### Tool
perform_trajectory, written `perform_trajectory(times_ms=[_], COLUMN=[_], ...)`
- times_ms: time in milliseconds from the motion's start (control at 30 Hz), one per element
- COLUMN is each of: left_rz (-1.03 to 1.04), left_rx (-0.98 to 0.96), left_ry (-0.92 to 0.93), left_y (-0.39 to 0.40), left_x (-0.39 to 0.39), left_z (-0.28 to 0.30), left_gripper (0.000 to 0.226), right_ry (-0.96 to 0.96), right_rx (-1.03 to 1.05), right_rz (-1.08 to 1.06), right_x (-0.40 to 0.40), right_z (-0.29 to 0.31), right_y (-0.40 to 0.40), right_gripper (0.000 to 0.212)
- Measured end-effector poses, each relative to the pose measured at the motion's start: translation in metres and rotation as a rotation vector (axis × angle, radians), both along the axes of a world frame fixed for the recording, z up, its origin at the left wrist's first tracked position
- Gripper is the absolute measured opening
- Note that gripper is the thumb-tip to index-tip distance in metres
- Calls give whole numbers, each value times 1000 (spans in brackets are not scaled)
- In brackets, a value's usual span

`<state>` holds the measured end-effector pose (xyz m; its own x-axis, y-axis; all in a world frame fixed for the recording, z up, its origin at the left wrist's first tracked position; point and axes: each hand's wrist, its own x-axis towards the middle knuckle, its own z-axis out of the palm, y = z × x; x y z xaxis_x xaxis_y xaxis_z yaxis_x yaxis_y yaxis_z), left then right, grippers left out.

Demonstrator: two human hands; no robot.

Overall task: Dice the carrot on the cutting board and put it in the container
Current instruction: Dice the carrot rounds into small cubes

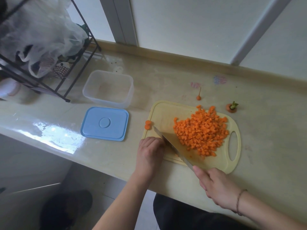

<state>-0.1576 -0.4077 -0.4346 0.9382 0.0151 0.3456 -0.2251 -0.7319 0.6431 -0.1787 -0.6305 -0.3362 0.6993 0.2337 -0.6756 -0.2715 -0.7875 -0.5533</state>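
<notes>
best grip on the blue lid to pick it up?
Blue lid lies flat on the counter, nothing raised to grab. Pinch its long near edge, coming from the person's side: that side is unobstructed, and the open container sits just behind it.

- The left hand (150, 152) is bare, with no ring, watch or glove on it, and the forearm behind it is bare up to the bottom edge of the view.
- The right hand (216, 185) is bare too; a thin, dark brownish braided cord bracelet (239, 202) circles its wrist.
- No sleeve shows on either forearm.
- Dark, near-black clothing (191, 214) covers the lap at the lower edge.
- A dark shoe (66, 208) with a rounded toe shows on the floor at lower left.
</notes>
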Motion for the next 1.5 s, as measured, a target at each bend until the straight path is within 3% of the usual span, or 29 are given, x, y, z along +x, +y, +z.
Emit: perform_trajectory(times_ms=[300,467,600,733,800,867,967,1067,1233,1500], left_rz=[13,35,72,255,219,22,-374,-625,-710,-640], left_rx=[-50,-61,-70,-272,-335,-269,75,345,394,357], left_ry=[101,160,32,-104,-1,228,619,841,947,905], left_y=[3,0,4,14,24,37,43,32,19,19], left_x=[-3,-2,-4,-2,17,43,85,107,106,97], left_z=[5,9,9,50,83,109,117,109,96,80], left_gripper=[22,19,27,26,22,21,21,22,23,15], right_ry=[-52,-34,-74,-174,-211,-247,-290,-305,-380,-394], right_rx=[32,61,39,10,2,-5,-22,-71,-182,-247], right_rz=[5,-24,-17,44,95,133,179,233,291,362], right_x=[-6,-6,-5,-5,-6,-8,-8,-9,-11,-10], right_z=[-8,0,1,-2,-4,-5,0,5,1,7], right_y=[-8,-6,-12,-20,-21,-22,-20,-19,-23,-24], right_gripper=[87,69,70,84,85,83,70,62,74,80])
